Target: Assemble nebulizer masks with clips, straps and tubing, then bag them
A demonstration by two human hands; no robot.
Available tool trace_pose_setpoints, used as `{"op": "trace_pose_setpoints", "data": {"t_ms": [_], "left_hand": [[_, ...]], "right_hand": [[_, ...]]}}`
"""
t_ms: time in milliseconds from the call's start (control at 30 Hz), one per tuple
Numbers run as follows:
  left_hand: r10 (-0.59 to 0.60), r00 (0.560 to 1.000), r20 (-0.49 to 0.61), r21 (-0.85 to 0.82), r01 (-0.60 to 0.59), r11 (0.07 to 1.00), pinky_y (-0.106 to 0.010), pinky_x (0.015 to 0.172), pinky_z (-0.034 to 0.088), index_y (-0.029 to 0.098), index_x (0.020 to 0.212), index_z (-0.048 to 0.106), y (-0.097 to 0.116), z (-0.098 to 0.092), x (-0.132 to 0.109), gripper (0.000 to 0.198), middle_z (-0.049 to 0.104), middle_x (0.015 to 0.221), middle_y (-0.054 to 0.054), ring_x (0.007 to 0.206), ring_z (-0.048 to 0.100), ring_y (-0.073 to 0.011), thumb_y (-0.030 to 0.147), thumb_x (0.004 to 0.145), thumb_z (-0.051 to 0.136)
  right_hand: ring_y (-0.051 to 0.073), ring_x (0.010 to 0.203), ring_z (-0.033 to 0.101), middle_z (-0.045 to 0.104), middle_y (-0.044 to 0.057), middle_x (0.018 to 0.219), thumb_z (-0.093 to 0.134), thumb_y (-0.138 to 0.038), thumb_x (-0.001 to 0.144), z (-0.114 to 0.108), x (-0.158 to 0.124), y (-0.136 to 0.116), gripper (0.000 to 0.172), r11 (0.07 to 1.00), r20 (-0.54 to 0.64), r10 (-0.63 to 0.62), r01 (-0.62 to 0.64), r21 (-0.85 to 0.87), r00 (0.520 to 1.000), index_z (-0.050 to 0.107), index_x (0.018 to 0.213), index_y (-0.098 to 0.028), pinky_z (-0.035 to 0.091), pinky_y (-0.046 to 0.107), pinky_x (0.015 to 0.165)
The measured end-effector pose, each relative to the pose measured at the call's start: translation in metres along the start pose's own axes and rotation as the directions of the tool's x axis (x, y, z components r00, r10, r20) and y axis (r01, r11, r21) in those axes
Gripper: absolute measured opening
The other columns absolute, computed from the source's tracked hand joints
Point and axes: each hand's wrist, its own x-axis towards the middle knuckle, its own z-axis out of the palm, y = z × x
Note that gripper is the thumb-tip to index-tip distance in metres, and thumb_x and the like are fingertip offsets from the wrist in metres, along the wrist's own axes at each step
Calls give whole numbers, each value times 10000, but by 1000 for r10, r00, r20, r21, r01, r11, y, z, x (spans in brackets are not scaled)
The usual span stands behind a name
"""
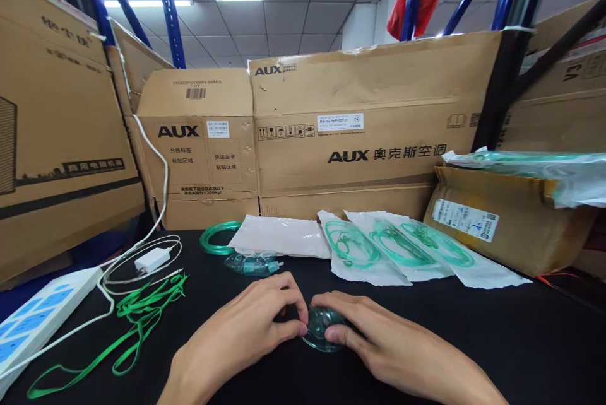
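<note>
My left hand [250, 323] and my right hand [374, 329] meet at the front middle of the black table [473, 329]. Both pinch a small clear green-tinted plastic mask [320, 329] that rests on the table between them. My fingers hide most of the mask. Just beyond my left hand lies another clear mask piece [253, 262] next to a coil of green tubing [218, 238]. Several sealed white pouches [392, 247] with green tubing inside are fanned out behind my right hand.
Green elastic straps [137, 316] lie at the left, beside a white charger with cable [151, 258] and a white power strip [38, 320]. Large AUX cardboard boxes [369, 127] wall off the back. An open carton [511, 216] of bagged parts stands at the right.
</note>
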Motion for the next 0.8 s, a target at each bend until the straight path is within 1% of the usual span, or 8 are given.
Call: {"op": "trace_pose_setpoints", "data": {"t_ms": [100,200,333,500,600,667,733,800], "left_hand": [[22,1000,-10,-7,-22,1000,-232,865,430,300,990,688,-1,0,-1,39,625,1035,65,965,612,-140,281,956,689],[21,999,-47,-45,-23,999,-227,834,433,293,1024,654,-1,-4,0,113,629,1026,70,909,592,-132,292,933,720],[-43,990,-131,-114,28,993,-238,732,436,259,1011,647,-2,-11,3,158,652,952,48,795,565,-142,377,926,709],[-164,953,-254,-182,119,976,-246,630,396,219,959,668,-2,-13,7,351,639,792,31,690,537,-150,561,882,685],[-241,931,-276,-229,180,957,-249,588,351,208,838,681,3,-12,8,444,583,668,41,634,502,-148,642,899,610],[-267,924,-275,-261,195,945,-255,584,335,203,787,692,8,-11,8,507,553,628,40,619,484,-150,674,914,556],[-272,924,-267,-308,186,933,-259,594,336,209,820,710,11,-10,8,520,550,619,39,616,489,-152,681,929,524],[-262,928,-264,-355,159,921,-261,620,352,222,903,715,11,-8,9,490,565,625,42,634,521,-158,672,938,523]], "right_hand": [[264,1346,552,622,6,1443,490,-428,1019,-1,1,-2,407,999,-2,-37,37,30,999,572,1411,-352,427,407,1131],[251,1331,557,623,-14,1434,496,-445,1024,-4,1,-7,388,997,-4,-60,60,56,998,572,1398,-374,425,403,1128],[239,1341,541,617,-17,1432,485,-504,1026,-7,0,-13,395,993,-70,-62,68,92,996,567,1392,-381,403,396,1145],[249,1362,523,594,4,1459,554,-492,1000,-5,3,-12,409,987,-212,-97,122,108,972,556,1391,-373,391,432,1163],[250,1315,567,623,17,1421,607,-445,983,1,8,-11,397,977,-312,-158,193,87,937,563,1368,-359,420,433,1143],[246,1283,591,640,12,1389,631,-396,976,5,12,-11,386,968,-384,-208,245,49,900,557,1354,-370,432,433,1133],[238,1244,611,655,9,1344,646,-333,970,9,15,-11,370,954,-456,-265,301,6,849,557,1327,-372,457,425,1108],[223,1185,634,669,5,1279,657,-263,960,12,18,-12,362,934,-513,-318,356,-25,797,562,1293,-367,491,398,1065]]}}
